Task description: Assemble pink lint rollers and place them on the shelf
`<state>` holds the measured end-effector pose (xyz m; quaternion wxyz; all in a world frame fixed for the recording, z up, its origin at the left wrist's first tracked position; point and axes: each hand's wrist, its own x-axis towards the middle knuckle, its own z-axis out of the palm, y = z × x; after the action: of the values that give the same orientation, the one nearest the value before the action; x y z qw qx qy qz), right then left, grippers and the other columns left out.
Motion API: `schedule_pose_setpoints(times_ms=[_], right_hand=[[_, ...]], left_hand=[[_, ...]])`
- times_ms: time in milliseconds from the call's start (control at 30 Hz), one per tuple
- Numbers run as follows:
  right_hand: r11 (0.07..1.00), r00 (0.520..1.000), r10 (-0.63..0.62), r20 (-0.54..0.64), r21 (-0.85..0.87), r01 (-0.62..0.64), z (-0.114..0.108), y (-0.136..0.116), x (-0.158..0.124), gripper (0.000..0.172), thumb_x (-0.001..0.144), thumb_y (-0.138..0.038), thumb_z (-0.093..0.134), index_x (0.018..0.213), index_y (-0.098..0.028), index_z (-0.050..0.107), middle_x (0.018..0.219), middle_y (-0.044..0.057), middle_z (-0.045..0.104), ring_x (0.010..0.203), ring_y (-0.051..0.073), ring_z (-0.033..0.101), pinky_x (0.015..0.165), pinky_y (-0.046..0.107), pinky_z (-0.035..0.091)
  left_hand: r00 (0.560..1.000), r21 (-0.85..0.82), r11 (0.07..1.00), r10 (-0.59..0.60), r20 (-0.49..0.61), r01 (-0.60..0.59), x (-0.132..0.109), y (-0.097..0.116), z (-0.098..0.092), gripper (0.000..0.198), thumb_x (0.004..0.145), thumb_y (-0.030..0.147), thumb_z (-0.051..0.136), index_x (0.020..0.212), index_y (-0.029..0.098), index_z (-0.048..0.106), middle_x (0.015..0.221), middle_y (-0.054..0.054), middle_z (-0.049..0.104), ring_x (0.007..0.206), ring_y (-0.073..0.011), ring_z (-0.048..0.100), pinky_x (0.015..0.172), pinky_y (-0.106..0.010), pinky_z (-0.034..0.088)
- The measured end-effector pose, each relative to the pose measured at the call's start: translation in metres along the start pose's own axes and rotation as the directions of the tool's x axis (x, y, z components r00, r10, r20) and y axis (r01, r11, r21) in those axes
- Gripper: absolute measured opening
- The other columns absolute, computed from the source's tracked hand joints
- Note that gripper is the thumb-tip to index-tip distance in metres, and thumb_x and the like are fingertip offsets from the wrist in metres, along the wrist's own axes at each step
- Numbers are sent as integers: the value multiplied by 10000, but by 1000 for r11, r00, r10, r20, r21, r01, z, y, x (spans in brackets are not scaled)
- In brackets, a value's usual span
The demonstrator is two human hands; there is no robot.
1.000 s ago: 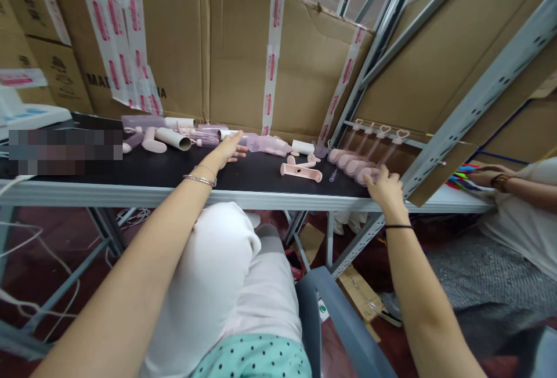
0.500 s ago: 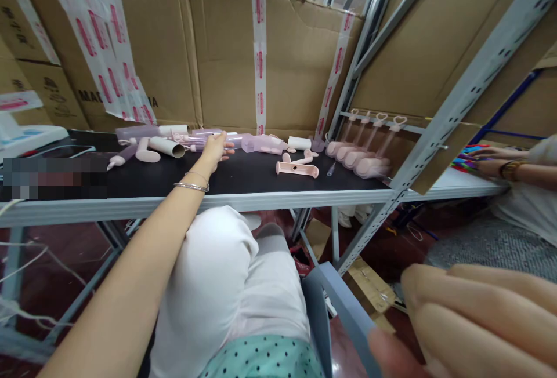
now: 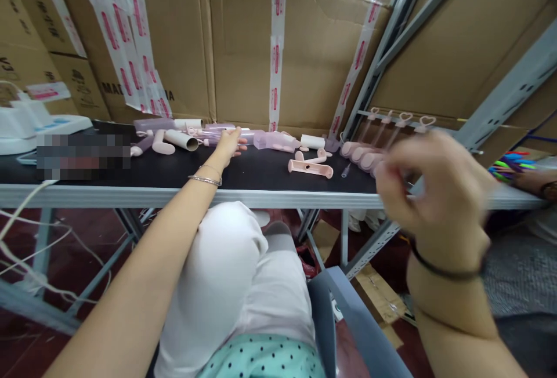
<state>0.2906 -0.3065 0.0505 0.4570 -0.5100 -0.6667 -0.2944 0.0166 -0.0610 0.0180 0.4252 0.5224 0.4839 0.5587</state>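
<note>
At the far left of the frame a white machine sits on the black counter, with white cables hanging below its edge. Behind it, along the top of the frame, cardboard boxes patched with red-and-white tape form a wall. At the back of the counter, left of centre, lies a loose heap of parts: a cardboard tube, a pink handle piece and clear purple tubes.

The left hand reaches across the counter to this heap, fingers stretched out and open, fingertips resting at a clear tube; it grips nothing that can be seen. A metal bracelet circles its wrist.

Just right of that hand lies a clear purple casing, then a white roll and a pink handle frame flat on the counter. Further right, a row of pink rollers with heart-topped stems leans against the grey shelf upright.

The right hand is raised in the air at centre right of the frame, near the camera and blurred, fingers loosely curled; whether it holds anything cannot be told. A dark band sits on its wrist. At the right edge, another person's hand lies by coloured pens.
</note>
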Motion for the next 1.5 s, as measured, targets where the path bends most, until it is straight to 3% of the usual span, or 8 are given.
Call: schedule_pose_setpoints(times_ms=[133,267,400,567,1033,1267,1400,1500], right_hand=[[961,965,139,224,-266,-77,125,101,84,418,817,-62,347,1183,-80,549,1194,212,588,1155,303,508,1006,477,408],[905,780,371,504,-383,-183,218,182,99,591,803,-66,412,1394,-44,414,1382,261,495,1290,378,432,1020,533,395],[831,603,539,588,-490,-265,260,205,96,582,842,-238,502,1421,-219,448,1444,203,467,1339,403,407,1024,595,380],[880,522,470,712,-421,-219,285,212,101,658,761,-167,556,1415,-195,485,1369,166,563,1240,315,546,1013,428,435],[944,551,323,769,-221,-245,295,194,106,473,723,-145,520,1193,-139,577,1040,54,686,810,139,617,673,198,471],[952,535,304,789,-224,-210,305,164,106,506,674,-409,752,1099,-148,663,1207,151,631,1127,294,571,981,370,437],[931,701,354,619,-301,-205,290,150,117,614,670,-507,756,1185,-196,635,1416,206,440,1348,452,326,1047,668,281],[963,856,264,444,-171,-209,266,135,139,565,710,-453,722,1172,-145,616,1331,208,512,1263,402,440,1028,588,362]], left_hand=[[1000,36,999,-4,14,4,2,0,0,279,952,454,435,1057,201,488,863,-29,658,577,-72,582,522,-157,391],[1000,54,998,-24,13,23,3,0,2,231,970,407,414,1040,198,486,850,-15,650,555,-55,571,502,-153,371],[999,69,997,-33,41,30,3,-1,4,217,973,389,410,1030,191,479,879,-17,648,548,-48,557,504,-165,363],[998,80,997,-28,50,24,5,-5,7,270,973,394,409,1133,182,457,940,-33,657,552,-45,546,508,-173,363],[998,110,994,-10,63,3,5,-7,8,259,975,368,415,1145,173,428,930,-43,646,552,-54,530,506,-184,347],[998,124,992,-14,61,7,7,-7,7,261,972,375,411,1142,181,449,947,-46,657,559,-56,549,514,-185,355],[999,145,989,3,47,-10,11,-11,7,321,953,364,443,1203,163,448,990,-63,666,590,-67,550,535,-196,370],[998,187,981,42,53,-51,13,-14,6,376,909,332,529,1227,143,462,1086,-108,661,724,-104,600,646,-224,441]])
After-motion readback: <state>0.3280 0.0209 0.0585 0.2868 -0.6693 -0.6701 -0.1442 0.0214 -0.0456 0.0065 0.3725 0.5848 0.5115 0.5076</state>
